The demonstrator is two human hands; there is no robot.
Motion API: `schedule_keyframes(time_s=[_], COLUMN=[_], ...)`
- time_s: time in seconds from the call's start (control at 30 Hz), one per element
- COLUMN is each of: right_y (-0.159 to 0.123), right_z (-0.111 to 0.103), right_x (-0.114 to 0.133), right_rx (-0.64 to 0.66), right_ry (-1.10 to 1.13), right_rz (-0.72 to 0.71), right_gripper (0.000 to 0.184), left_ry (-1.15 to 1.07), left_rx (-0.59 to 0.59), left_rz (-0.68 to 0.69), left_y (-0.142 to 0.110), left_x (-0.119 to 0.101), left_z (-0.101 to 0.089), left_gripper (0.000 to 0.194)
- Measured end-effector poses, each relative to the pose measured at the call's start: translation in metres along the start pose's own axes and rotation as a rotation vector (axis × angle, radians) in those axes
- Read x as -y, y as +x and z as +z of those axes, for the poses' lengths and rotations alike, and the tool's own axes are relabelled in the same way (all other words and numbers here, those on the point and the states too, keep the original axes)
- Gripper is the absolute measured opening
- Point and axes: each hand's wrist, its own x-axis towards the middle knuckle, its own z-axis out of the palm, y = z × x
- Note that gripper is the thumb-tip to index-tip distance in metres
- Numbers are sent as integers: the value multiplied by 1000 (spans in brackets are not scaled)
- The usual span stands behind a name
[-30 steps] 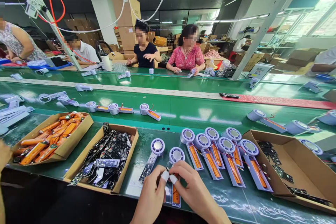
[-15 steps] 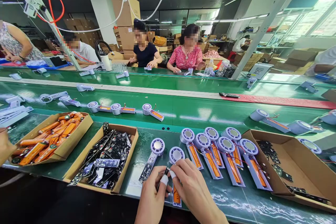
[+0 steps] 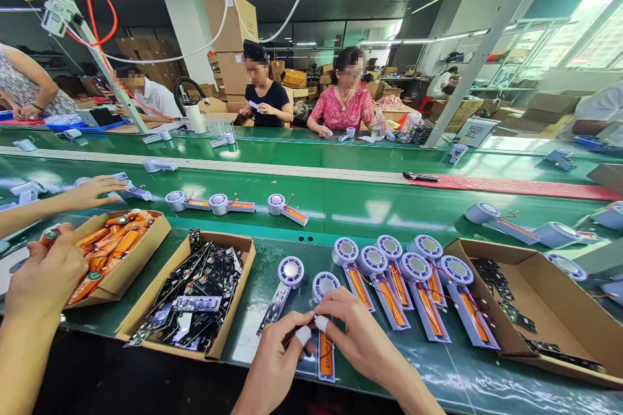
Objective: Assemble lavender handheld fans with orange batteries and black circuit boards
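My left hand (image 3: 277, 356) is closed in a pinch, its thumb wrapped in white tape. A small black circuit board showed in it a moment ago; now my fingers mostly hide it. My right hand (image 3: 360, 331), also with a white-taped finger, pinches against the left fingertips; what it grips is too small to make out. Right below them lies a lilac handheld fan (image 3: 325, 285) with an orange battery (image 3: 326, 355) in its open handle. To the left, another fan (image 3: 291, 272) has a circuit board (image 3: 274, 308) over its handle.
Several open fans (image 3: 416, 267) lie to the right, beside a cardboard tray (image 3: 559, 285) with a few boards. At left stand a box of circuit boards (image 3: 228, 311) and a box of orange batteries (image 3: 131, 266). A co-worker's hands (image 3: 48, 266) reach in there. Beyond runs a green belt (image 3: 341, 191).
My hands stay over the fan, fingertips closer together, the board now mostly hidden. At left, a co-worker's arms have come in, one hand holding a battery, the other stretched toward a fan.
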Motion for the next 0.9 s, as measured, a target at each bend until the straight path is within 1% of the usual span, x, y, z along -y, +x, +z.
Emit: schedule_keyframes(time_s=[0.13,0.2,0.23,0.3,0.33,0.4,0.5,0.57,0.6,0.7,0.8,0.83,0.9], right_y=[2,-2,-6,-16,-23,-37,-51,-52,-51,-44,-34,-30,-20], right_z=[1,2,2,4,6,14,30,38,39,35,25,23,23], right_x=[1,-2,-5,-12,-15,-21,-25,-24,-23,-20,-17,-16,-14], right_rx=[-24,-75,-115,-198,-218,-200,-152,-172,-186,-251,-387,-427,-453], right_ry=[-13,37,62,58,26,-67,-184,-256,-295,-357,-250,-174,68], right_rz=[-9,-20,-5,94,155,232,201,192,193,186,172,174,196], right_gripper=[24,25,24,20,18,16,28,22,20,24,24,24,22], left_ry=[-30,-3,32,128,180,281,421,493,525,655,826,888,1000], left_rx=[15,-9,-25,-58,-65,-56,-15,8,18,27,61,81,123], left_rz=[1,-26,-45,-78,-93,-114,-114,-69,-42,8,17,22,38], left_y=[0,-2,-4,-8,-9,-11,-12,-11,-10,-10,-11,-12,-13], left_x=[3,1,0,-3,-5,-7,-7,-7,-7,-7,-11,-13,-17], left_z=[-2,-3,-3,-4,-3,-2,2,5,6,6,5,5,5], left_gripper=[26,25,26,28,30,36,44,47,49,57,65,67,71])
